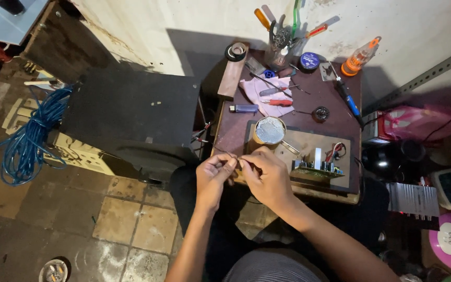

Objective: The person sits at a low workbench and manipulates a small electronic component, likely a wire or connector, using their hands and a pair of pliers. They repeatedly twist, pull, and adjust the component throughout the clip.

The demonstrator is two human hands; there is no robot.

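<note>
1. A small dark-brown workbench (236, 130) stands against a scuffed, off-white plaster wall (147, 26); its top is worn, matte wood.
2. The floor (126, 219) is of square stone tiles, stained and uneven, with dark grout lines.
3. A coil of blue cable (30, 138) lies on the floor well to the left of the bench, beside a black boxy cabinet (131, 109) with a flat, dull top.
4. At the bench's far edge a clear jar (280, 52) bristles with screwdrivers and pliers; a roll of black tape (235, 51) sits at the far left corner and an orange-capped bottle (358, 57) at the far right corner.
5. A crumpled pink cloth (259, 91) lies mid-bench with a red-handled tool (277, 102) on it; a blue lighter (244, 108) lies just to its left.
6. Near the front edge lies a tan board (314, 143) carrying a round metal mesh strainer (270, 130) and a green circuit board (317, 168) with red wires.
7. The left hand (214, 177) is pinched shut on a thin wire (230, 155), thumb and fingers pressed together.
8. The right hand (267, 175) likewise pinches the wire, its fingertips almost touching those of the left hand.
9. The wire is at the bench's front edge, between the two hands, just in front of the strainer.
</note>
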